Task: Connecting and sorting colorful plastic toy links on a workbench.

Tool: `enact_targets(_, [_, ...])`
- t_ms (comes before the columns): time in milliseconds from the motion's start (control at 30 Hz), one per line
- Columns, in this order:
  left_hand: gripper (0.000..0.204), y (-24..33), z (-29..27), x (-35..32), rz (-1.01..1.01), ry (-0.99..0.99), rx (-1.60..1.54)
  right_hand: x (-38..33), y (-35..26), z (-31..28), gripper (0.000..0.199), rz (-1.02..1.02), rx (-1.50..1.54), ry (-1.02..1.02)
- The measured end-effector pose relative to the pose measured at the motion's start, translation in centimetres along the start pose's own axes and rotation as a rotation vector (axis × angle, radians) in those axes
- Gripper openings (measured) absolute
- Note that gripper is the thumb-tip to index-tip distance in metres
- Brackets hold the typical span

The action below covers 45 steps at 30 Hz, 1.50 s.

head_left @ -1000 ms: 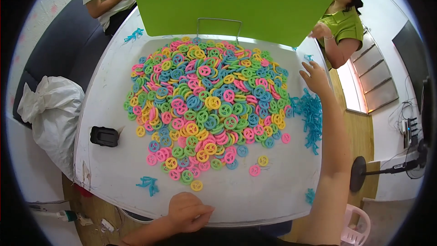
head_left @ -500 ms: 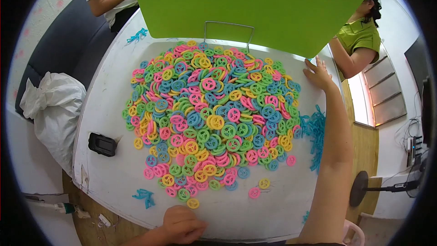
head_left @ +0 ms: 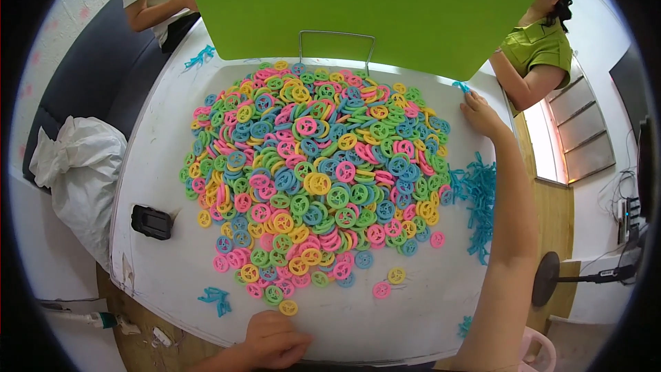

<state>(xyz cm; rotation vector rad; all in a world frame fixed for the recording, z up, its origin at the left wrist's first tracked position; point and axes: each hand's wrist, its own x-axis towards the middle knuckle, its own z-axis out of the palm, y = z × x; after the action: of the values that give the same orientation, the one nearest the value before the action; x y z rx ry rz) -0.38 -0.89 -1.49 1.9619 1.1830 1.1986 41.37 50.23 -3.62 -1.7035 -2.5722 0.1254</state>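
Note:
A big heap of small plastic wheels (head_left: 337,197) in pink, yellow, green and blue covers the middle of the white table (head_left: 172,289). Beyond the heap's far right side, my right hand (head_left: 482,116) reaches out with its fingertips closed on a small blue plastic piece (head_left: 461,87) by the corner of the green board. My left hand (head_left: 277,339) rests at the near table edge with its fingers curled; whatever it holds, if anything, is hidden. A single yellow wheel (head_left: 288,307) lies just beyond it.
A green board (head_left: 372,14) with a wire bracket stands at the far side. Blue plastic pieces (head_left: 478,200) pile up to the right. A black tray (head_left: 151,222) sits left, near a white sack (head_left: 86,179). Two people are beyond the table; one wears a green shirt (head_left: 544,48).
My right hand's fingers have drawn together on the blue piece, which now shows at their tips. My left hand has stayed put. The whole view has shifted slightly.

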Motion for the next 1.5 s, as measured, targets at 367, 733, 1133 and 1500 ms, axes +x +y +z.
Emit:
enact_targets(367, [0.022,0.3,0.2,-0.1,0.045,-0.033,-0.037,-15.0,-6.9,-5.7,0.045,0.143,0.298,-0.144])
enact_targets(733, [0.021,0.7,0.2,-0.3,0.074,-0.070,0.009,-17.1,-13.2,-7.4,0.062,-0.133,0.098,-0.018])
enact_targets(1133, [0.019,0.7,0.3,-0.2,0.053,-0.081,-0.013,-17.9,-10.4,-5.5,0.040,-0.131,0.178,-0.049])
enact_targets(1500, [0.021,0.6,0.7,-0.1,0.073,-0.106,-0.006,-25.6,-13.4,-5.4,0.026,-0.231,0.237,0.072])
